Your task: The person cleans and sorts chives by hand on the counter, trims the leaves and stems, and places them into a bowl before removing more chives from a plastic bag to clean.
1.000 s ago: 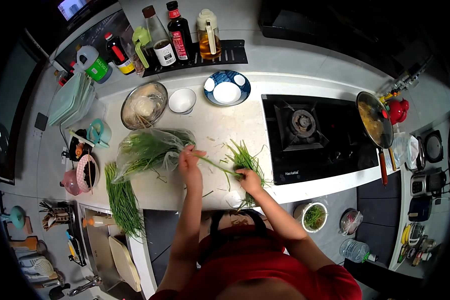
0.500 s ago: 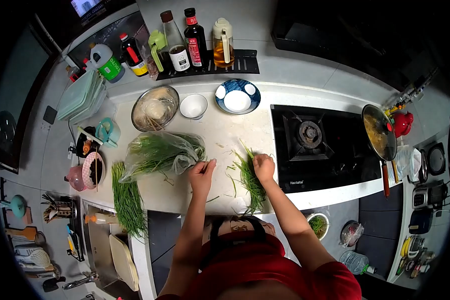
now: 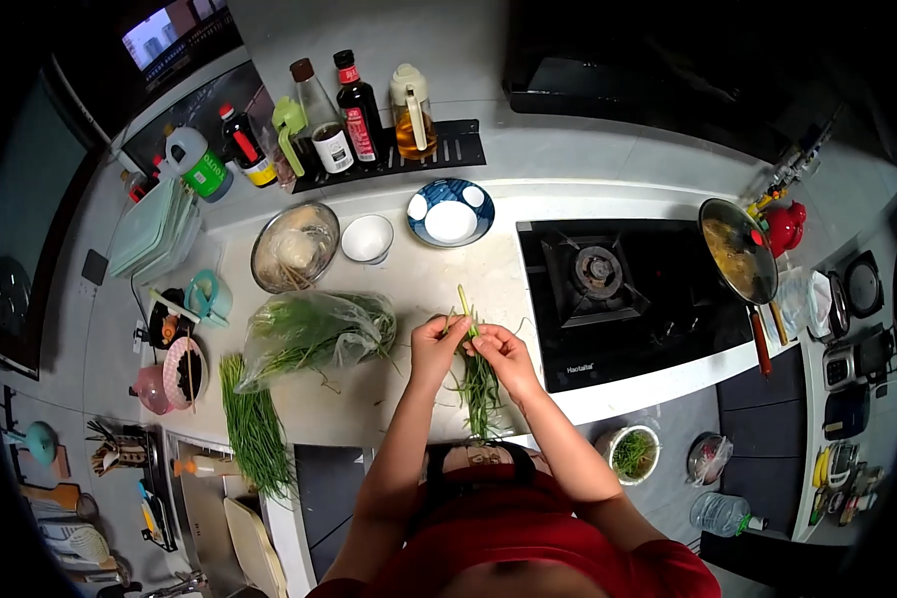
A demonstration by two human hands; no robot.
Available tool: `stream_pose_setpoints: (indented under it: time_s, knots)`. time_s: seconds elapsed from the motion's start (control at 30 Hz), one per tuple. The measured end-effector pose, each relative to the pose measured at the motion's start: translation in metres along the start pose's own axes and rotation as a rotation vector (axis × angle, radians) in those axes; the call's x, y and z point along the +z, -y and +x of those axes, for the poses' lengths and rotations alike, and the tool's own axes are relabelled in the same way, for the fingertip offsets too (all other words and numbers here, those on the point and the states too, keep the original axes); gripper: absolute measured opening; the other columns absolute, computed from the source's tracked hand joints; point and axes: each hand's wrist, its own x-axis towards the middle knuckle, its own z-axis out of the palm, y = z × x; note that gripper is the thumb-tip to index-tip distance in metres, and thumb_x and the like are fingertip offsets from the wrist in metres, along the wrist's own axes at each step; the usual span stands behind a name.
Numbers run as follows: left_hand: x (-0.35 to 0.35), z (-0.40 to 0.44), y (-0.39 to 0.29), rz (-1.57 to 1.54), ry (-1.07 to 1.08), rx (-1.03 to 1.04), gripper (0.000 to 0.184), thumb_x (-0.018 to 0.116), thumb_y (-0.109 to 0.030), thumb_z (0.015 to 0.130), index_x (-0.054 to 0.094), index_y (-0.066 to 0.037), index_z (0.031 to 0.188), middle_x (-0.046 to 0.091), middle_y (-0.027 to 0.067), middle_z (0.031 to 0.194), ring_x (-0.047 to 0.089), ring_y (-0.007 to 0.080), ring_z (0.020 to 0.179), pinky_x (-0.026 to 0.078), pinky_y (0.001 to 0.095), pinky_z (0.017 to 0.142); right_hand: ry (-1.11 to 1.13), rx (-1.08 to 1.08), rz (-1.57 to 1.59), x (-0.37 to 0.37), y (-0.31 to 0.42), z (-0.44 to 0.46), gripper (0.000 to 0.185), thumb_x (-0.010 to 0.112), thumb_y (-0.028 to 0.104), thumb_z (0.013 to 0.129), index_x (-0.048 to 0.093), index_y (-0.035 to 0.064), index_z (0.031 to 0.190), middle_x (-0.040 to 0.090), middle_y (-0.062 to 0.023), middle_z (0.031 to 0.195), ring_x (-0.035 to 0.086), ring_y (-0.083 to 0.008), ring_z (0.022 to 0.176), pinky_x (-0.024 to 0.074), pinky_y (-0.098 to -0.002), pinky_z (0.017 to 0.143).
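Over the counter in front of me, my left hand (image 3: 437, 349) and my right hand (image 3: 506, 361) are close together, fingers pinched on a few green chives (image 3: 466, 311). Their pale ends point up toward the back wall. Below the hands, loose chives (image 3: 480, 401) hang or lie toward the counter's front edge; which, I cannot tell. Left of my hands lies a clear plastic bag (image 3: 319, 334) full of chives. Farther left, a long bundle of chives (image 3: 252, 424) stretches over the counter edge by the sink.
Behind are a metal bowl (image 3: 295, 247) with dough, a white bowl (image 3: 367, 239) and a blue-patterned bowl (image 3: 450, 213). Bottles stand on a black rack (image 3: 458, 149). To the right is a gas stove (image 3: 608, 289) with a lidded pan (image 3: 738, 251). A bin (image 3: 632, 454) stands on the floor.
My left hand has moved right from beside the bag to meet my right hand. My right hand has shifted slightly left and down, and both now pinch chives. The camera view has shifted.
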Motion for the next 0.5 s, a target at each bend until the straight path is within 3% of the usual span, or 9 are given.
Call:
stream_pose_setpoints:
  time_s: [0.07,0.13,0.17,0.3,0.5]
  knots:
    - [0.001,0.001,0.008,0.024,0.034,0.021,0.015,0.063,-0.010,0.079,0.062,0.005,0.082,0.058,0.0018,0.068,0.052,0.0064,0.061,0.041,0.0205,0.053,-0.040,-0.037,-0.069,-0.003,0.004,0.000,0.015,0.056,0.010,0.084,0.059,0.0003,0.095,0.061,-0.0013,0.078,0.054,-0.0060,0.071,0.0419,-0.0180,0.067]
    - [-0.003,0.007,0.014,0.283,-0.002,0.179,0.015,0.065,-0.012,0.077,0.063,0.001,0.084,0.056,0.0038,0.069,0.053,0.0113,0.061,0.041,0.0250,0.054,-0.110,-0.052,-0.211,-0.008,0.007,0.001,0.014,0.057,0.011,0.084,0.061,0.0008,0.091,0.060,0.0003,0.076,0.051,-0.0041,0.067,0.0406,-0.0171,0.064]
    - [-0.005,0.007,0.017,0.386,-0.018,0.227,0.015,0.065,-0.013,0.076,0.064,-0.001,0.084,0.056,0.0046,0.069,0.053,0.0132,0.061,0.041,0.0259,0.054,-0.164,-0.125,-0.224,-0.006,0.008,0.001,0.014,0.058,0.013,0.083,0.061,0.0003,0.087,0.057,0.0025,0.068,0.044,-0.0020,0.059,0.0353,-0.0165,0.054]
    - [-0.005,0.005,0.008,0.649,-0.088,0.420,0.014,0.065,-0.017,0.075,0.065,-0.006,0.084,0.055,0.0068,0.072,0.054,0.0206,0.062,0.041,0.0280,0.055,-0.158,-0.100,-0.292,-0.007,0.017,-0.004,0.016,0.057,0.014,0.084,0.061,-0.0005,0.086,0.056,0.0024,0.065,0.046,-0.0026,0.059,0.0364,-0.0169,0.054]
    - [-0.016,0.009,0.004,0.784,-0.206,0.455,0.015,0.063,-0.020,0.076,0.063,-0.007,0.084,0.056,0.0064,0.076,0.055,0.0235,0.064,0.042,0.0302,0.054,-0.060,-0.030,-0.322,-0.007,0.030,-0.014,0.017,0.054,0.015,0.086,0.060,-0.0010,0.083,0.056,0.0016,0.062,0.045,-0.0029,0.057,0.0353,-0.0171,0.053]
